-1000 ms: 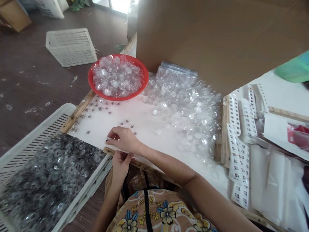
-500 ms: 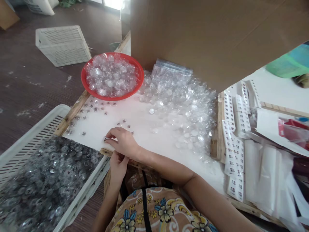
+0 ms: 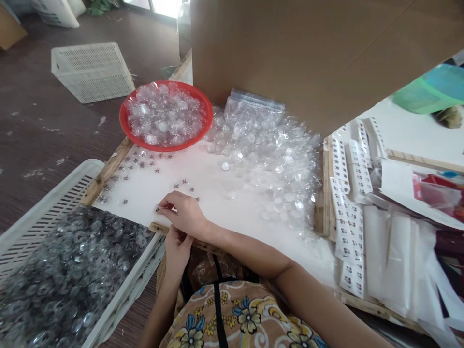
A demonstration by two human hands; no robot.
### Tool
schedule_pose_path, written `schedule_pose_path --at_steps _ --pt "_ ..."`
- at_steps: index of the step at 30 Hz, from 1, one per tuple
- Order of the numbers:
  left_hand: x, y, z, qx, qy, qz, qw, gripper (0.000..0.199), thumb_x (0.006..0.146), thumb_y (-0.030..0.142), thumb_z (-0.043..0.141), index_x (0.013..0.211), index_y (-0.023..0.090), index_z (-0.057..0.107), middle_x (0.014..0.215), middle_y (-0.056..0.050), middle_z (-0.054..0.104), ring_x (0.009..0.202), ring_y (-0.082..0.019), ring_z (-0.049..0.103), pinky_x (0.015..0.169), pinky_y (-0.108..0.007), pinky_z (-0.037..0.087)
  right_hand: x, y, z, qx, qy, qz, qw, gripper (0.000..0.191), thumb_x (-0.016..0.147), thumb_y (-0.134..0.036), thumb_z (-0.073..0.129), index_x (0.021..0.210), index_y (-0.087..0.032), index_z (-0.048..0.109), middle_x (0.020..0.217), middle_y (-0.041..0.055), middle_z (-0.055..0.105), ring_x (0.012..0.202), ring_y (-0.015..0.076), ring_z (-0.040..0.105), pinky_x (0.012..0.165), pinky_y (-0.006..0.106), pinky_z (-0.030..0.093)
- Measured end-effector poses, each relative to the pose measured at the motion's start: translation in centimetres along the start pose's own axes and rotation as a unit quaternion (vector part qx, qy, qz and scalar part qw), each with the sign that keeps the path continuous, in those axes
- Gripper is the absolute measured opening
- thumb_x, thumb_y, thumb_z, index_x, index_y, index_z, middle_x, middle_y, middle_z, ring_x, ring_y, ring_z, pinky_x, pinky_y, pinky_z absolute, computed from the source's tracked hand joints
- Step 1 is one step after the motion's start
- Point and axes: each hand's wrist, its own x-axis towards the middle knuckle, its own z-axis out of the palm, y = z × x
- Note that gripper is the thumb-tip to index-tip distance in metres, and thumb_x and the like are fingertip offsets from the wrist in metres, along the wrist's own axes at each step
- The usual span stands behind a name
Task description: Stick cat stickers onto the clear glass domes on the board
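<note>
My right hand (image 3: 184,212) is over the front left part of the white tabletop (image 3: 145,188), thumb and index fingertip pinched on a small dark-patterned sticker (image 3: 158,209). Just below it, at the wooden edge strip (image 3: 159,228), my left hand (image 3: 178,245) has its fingers drawn together; what it holds, if anything, is hidden under the right hand. Several small printed pieces (image 3: 184,182) lie beyond the right hand, with more near the left edge. Clear round discs in plastic film (image 3: 268,154) are heaped across the right half of the tabletop.
A red basin (image 3: 166,147) full of clear wrapped pieces stands at the back left. A crate (image 3: 68,193) of dark glossy pieces adjoins the left front. Behind rises a large cardboard box (image 3: 290,53). Sticker strips (image 3: 347,237) lie at the right; another crate (image 3: 94,72) is on the floor.
The view has shifted slightly. Both hands keep almost the same pose and place, with the small sticker still at the right fingertips.
</note>
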Motion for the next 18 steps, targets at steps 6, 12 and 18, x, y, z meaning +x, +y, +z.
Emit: schedule_pose_path --at_steps 6,12,18 --pt "0.0 -0.8 -0.3 -0.002 -0.01 -0.012 1.0 0.025 0.069 0.033 0.077 0.081 0.017 0.062 0.067 0.001 0.063 0.063 -0.018 0.06 0.058 -0.028 0.051 -0.5 -0.7 -1.3 0.023 0.026 -0.098 0.995 0.009 0.09 -0.016 0.06 0.085 -0.021 0.066 0.103 0.0056 0.067 0.101 0.0156 0.061 0.091 0.029 0.048" --pt "-0.2 -0.6 0.2 -0.087 -0.03 -0.081 0.992 0.038 0.068 0.042 0.082 0.091 0.017 0.064 0.077 -0.003 0.07 0.065 -0.018 0.065 0.058 -0.03 0.058 4.0 5.4 -10.1 0.004 0.142 0.096 0.985 0.004 0.081 -0.022 0.061 0.079 -0.02 0.059 0.078 -0.0007 0.064 0.071 0.013 0.057 0.072 0.027 0.046" --pt "0.0 -0.5 0.2 -0.112 -0.027 -0.094 0.989 0.042 0.064 0.042 0.085 0.089 0.016 0.064 0.078 -0.004 0.072 0.066 -0.018 0.066 0.056 -0.028 0.058 5.7 10.0 -13.5 -0.116 0.079 0.188 0.972 0.004 0.076 -0.017 0.059 0.075 -0.02 0.06 0.074 -0.0018 0.064 0.069 0.0127 0.056 0.067 0.025 0.041"
